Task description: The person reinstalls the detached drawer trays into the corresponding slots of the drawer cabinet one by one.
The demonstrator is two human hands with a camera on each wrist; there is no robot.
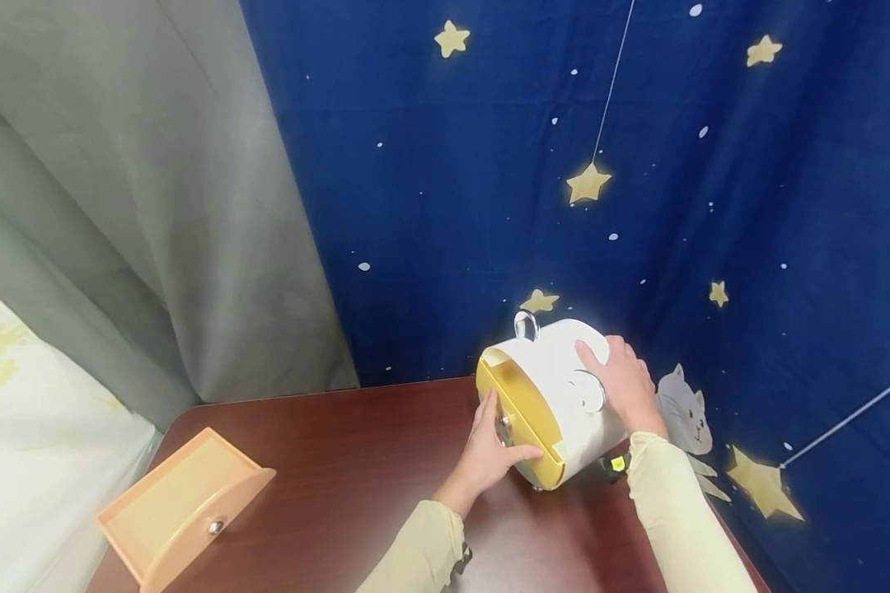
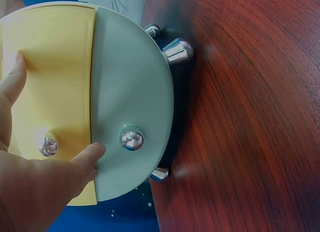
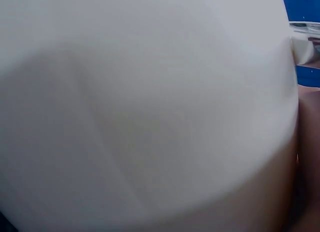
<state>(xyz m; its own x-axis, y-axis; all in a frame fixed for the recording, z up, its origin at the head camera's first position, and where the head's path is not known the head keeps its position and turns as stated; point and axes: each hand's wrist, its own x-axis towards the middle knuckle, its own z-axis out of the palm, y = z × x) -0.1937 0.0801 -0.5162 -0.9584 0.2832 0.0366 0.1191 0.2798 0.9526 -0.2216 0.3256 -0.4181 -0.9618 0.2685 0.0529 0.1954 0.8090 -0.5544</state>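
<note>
far off to the left of your grip, an orange drawer (image 1: 181,506) lies apart on the dark wood surface (image 1: 356,461), its knob facing you, well clear of the work so it is out of the way of both hands.

your left hand (image 1: 489,449) meets the round face of the small white drawer box (image 1: 564,395), which stands near the far right edge of the surface, tipped so its face turns toward you. the fingers lie fairly straight over the yellow drawer front (image 2: 55,86), the thumb (image 2: 87,159) against the seam where yellow meets the pale green drawer front (image 2: 132,91). the grip here is flat and holds nothing; it looks like a press on the face more than a pull on the yellow drawer's knob (image 2: 47,144), which sits just under the palm. the green drawer's knob (image 2: 132,140) stays untouched just beyond the thumb.

your right hand (image 1: 623,383) lies over the top and back of the box, fingers spread along the white shell (image 3: 150,106), likely bracing it at this tilt so the left-hand pressure does not slide it away. the metal feet (image 2: 176,50) point sideways, off toward the wood.
</note>
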